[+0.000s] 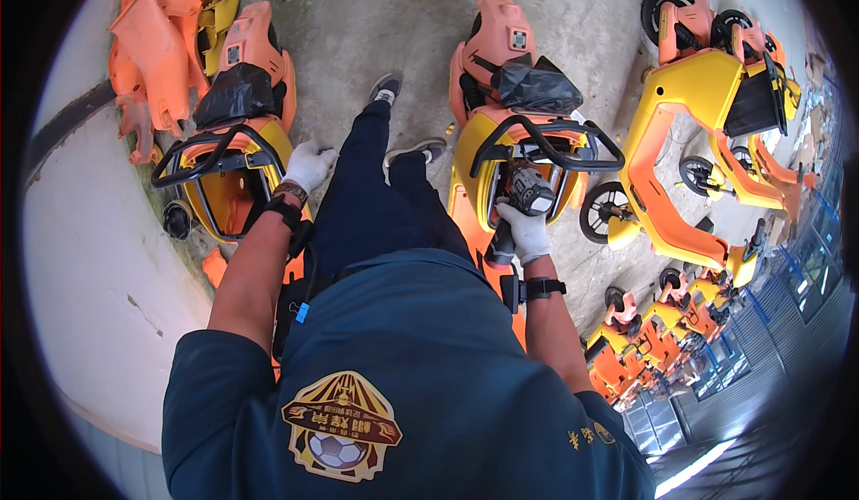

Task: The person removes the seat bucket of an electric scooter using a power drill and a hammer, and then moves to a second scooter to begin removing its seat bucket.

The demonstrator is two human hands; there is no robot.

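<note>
My right hand (526, 231), in a white glove, is wrapped round the grip of a grey and black cordless drill (530, 190). The drill is over the seat-frame opening of the right orange and yellow scooter (465, 164), beside its black tubular rail (528, 124). My left hand (310, 165), also gloved, is beside the left scooter (276, 135), close to the end of its black rail (206, 142). Its fingers stretch out loosely, and nothing shows in them. Whether it touches the scooter I cannot tell.
Black plastic sheeting lies on both scooters, the left sheet (237, 93) and the right sheet (537, 84). Orange body panels (157, 52) are piled at the far left by a white wall (107, 258). More scooters (684, 133) stand on the right. My legs (367, 169) are between the two near scooters.
</note>
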